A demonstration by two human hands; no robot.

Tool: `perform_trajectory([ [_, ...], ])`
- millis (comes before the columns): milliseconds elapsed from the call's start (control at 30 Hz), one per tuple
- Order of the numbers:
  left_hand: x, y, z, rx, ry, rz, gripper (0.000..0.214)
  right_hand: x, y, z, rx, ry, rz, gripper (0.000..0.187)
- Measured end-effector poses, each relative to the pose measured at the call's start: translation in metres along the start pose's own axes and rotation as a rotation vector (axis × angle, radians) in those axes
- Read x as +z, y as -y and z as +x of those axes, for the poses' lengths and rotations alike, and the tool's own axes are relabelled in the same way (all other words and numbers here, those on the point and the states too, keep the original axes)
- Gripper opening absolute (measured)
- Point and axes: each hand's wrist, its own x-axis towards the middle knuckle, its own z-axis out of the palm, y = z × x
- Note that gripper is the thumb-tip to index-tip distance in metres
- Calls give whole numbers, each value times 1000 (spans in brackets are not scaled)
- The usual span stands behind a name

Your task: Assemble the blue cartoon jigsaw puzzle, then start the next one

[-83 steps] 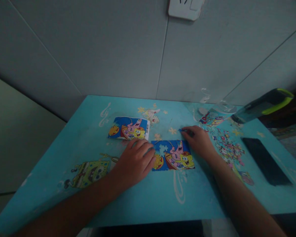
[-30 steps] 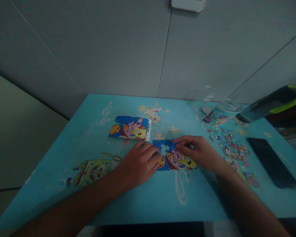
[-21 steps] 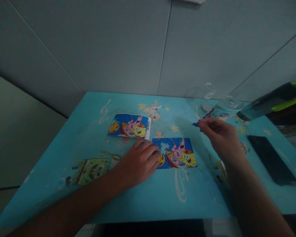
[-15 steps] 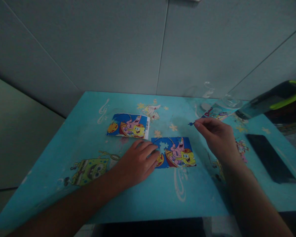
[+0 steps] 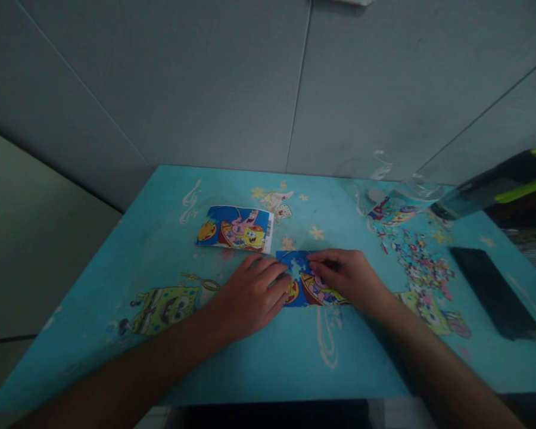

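Note:
A small jigsaw puzzle [image 5: 324, 292] with a blue background and cartoon figures lies flat on the table, an irregular gap showing in its upper left part. My left hand [image 5: 256, 292] rests palm down, fingers stretched out, their tips on the puzzle's left edge. Above the upper part of the puzzle, my right hand [image 5: 343, 274] has thumb and fingers pinched together right beside the gap. The dark blue puzzle piece in this pinch is mostly hidden by the fingertips. Just behind the puzzle lies a printed packet [image 5: 236, 229] bearing the same picture.
Many loose puzzle pieces [image 5: 422, 259] are scattered on the right of the turquoise table [image 5: 245, 375]. Beside them lies a dark flat phone-like object [image 5: 495, 292]. Behind stand a clear container [image 5: 420, 187] and a dark bottle with a lime-green strap [image 5: 495, 182]. A wall closes off the back.
My right hand has moved left and down from beside the loose pieces to the puzzle's gap, carrying the puzzle piece. My left hand has stayed in place.

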Motion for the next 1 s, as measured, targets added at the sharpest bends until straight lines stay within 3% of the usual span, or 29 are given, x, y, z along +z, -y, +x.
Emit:
perform_trajectory([
  [467,2,1,0,-2,-17,5,26,3,-5,2,-124,-11,-127,18],
  [867,6,4,-1,32,-100,14,27,0,8,2,-213,-26,-122,16],
  [933,8,5,-2,39,-106,15,28,-9,10,2,-213,-75,-67,15],
  [1000,9,7,-3,44,-115,15,28,-23,10,1,-184,-218,-26,15],
])
